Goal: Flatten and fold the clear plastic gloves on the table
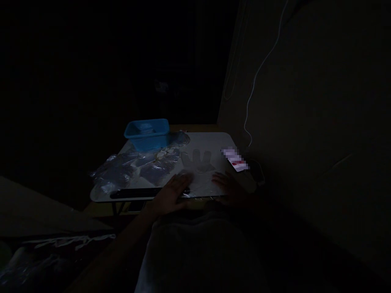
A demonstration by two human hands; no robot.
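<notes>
Head view — my left hand (172, 193) and right hand (229, 189) spread loose, unclenched; nearby plastic wrapping (157, 171) looks light, slippery — best pinched by an edge.

Obs. lit phone (234, 158) on table (210, 140), nr R edge, screen pixelated. Noted thin white cable (260, 67) hanging w/ bends along dark wall (320, 101), R side. Saw white strips (73, 240) + shiny clear plastic (30, 270), lower L; too dark for detail.
</notes>
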